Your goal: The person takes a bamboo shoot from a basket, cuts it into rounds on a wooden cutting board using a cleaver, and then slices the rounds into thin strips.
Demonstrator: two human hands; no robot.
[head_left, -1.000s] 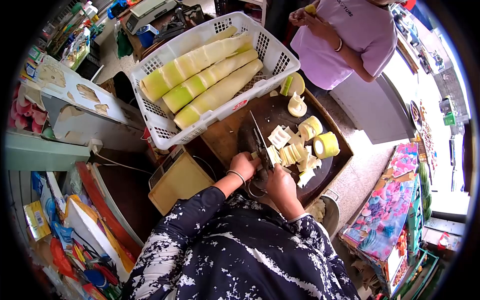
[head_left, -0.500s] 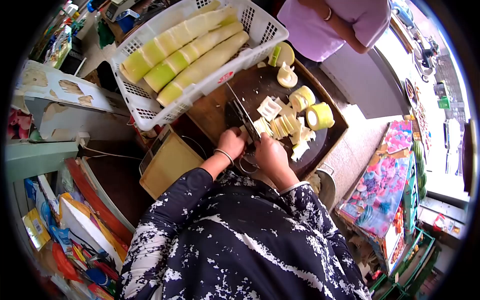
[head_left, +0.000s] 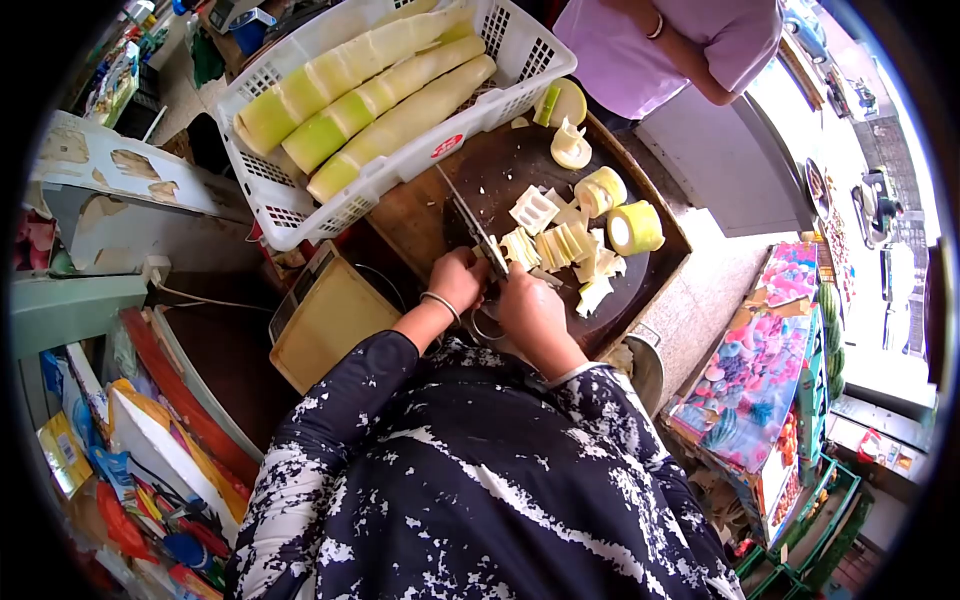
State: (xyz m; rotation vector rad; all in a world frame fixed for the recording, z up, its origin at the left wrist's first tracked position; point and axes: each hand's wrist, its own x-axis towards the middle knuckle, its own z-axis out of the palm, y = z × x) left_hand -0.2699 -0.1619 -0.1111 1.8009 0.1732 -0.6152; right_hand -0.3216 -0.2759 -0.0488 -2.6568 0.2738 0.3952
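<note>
My right hand point(head_left: 532, 308) is closed around the handle of a kitchen knife point(head_left: 468, 213), its long blade pointing away over the round dark chopping board point(head_left: 500, 165). Left of the blade, my left hand point(head_left: 459, 279) has its fingers curled on a piece of bamboo shoot, mostly hidden by the fingers and knife. Just right of the blade lie sliced bamboo shoot pieces point(head_left: 562, 243), some fanned in a stack. Beyond them sit two thick bamboo shoot chunks point(head_left: 634, 230) and a trimmed end point(head_left: 571, 148).
A white plastic basket point(head_left: 400, 160) with several long peeled bamboo shoots point(head_left: 350, 85) stands at the board's far left. Nearer on the left is a scale with a tan platform point(head_left: 325, 330). A metal pot point(head_left: 648, 370) is at lower right. Another person in a lilac shirt point(head_left: 640, 55) stands opposite.
The knife blade stands at a slightly different angle and its tip has shifted a little left. Both hands stay close together at the board's near edge. The view has shifted slightly.
</note>
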